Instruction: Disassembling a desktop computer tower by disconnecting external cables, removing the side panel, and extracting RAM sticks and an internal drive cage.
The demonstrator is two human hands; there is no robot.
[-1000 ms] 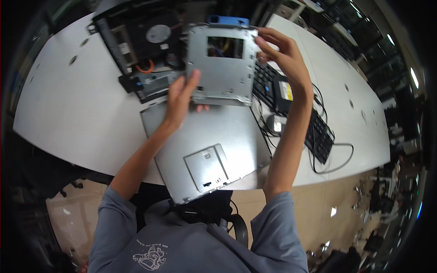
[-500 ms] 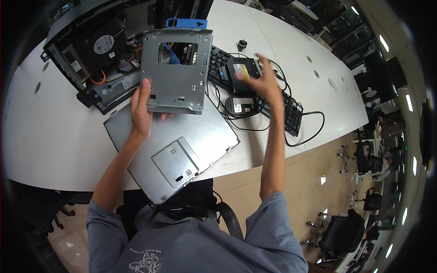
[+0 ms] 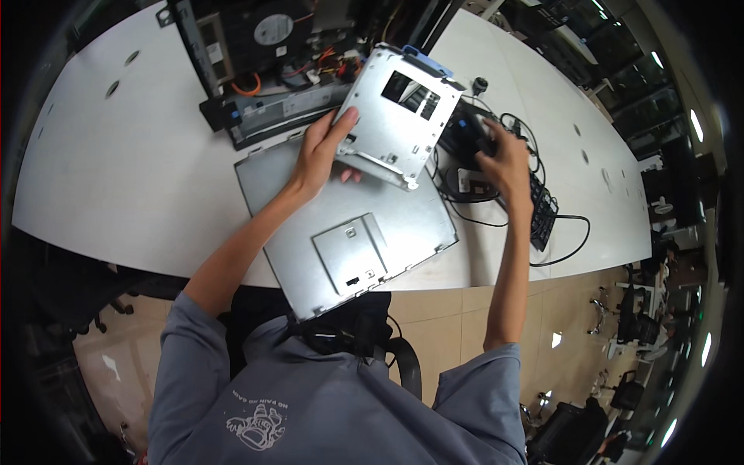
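Note:
My left hand (image 3: 322, 151) grips the lower left edge of a silver metal drive cage (image 3: 397, 112) and holds it tilted above the table. A blue plastic tab shows at the cage's far edge. My right hand (image 3: 505, 159) is off the cage and rests on a black keyboard (image 3: 542, 209), over a small dark device by the cables; whether it grips anything I cannot tell. A flat grey case side panel (image 3: 349, 232) lies on the white table (image 3: 116, 170) under the cage.
An open black computer case (image 3: 263, 54) with a fan, orange and red cables stands at the table's far side. Black cables (image 3: 570, 240) trail near the table's right edge. Office chairs stand on the tan floor at the right.
My right hand left the cage and went down to the keyboard area. My left hand alone now holds the cage, which has tilted to the right.

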